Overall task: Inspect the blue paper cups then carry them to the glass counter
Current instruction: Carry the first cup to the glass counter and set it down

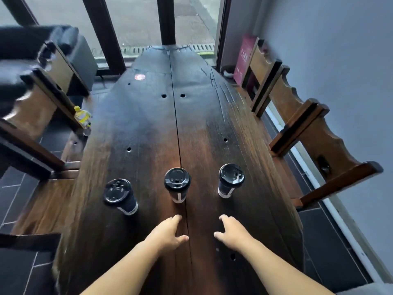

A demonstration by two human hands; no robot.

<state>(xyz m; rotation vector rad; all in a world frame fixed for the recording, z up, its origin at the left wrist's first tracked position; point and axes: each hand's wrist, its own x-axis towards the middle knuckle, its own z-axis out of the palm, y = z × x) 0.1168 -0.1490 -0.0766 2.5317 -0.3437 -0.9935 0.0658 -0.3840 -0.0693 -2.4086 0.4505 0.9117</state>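
item: three blue paper cups, black lids on, upright on dark wooden table (148,116). left cup (121,195) set nearer the left edge, apart from the others; middle cup (177,184) beside the centre seam of the table; right cup (230,179) right of the seam. long axis of each vertical, lids up, bases on the wood.

hands: left hand (168,232) and right hand (232,232), both empty, palms down, fingers loosely spread, thumbs turned inward toward each other. neither touching a cup; low over the table just short of the row, contact with the wood not certain.

key relation: cups ahead of both hands, farther up the table. middle cup straight ahead of left hand and nearest to it; right cup straight ahead of right hand. left cup off to the side, well apart from either hand, closer to the left one.

status, judged: inspection not begun, nothing lifted. likely next: short forward reach, side grip round the walls below the lids.

also present: wooden chairs (297,116) either side, yellow bottle (83,116) on left chair seat, window (136,20) at far end. glass counter not in view.
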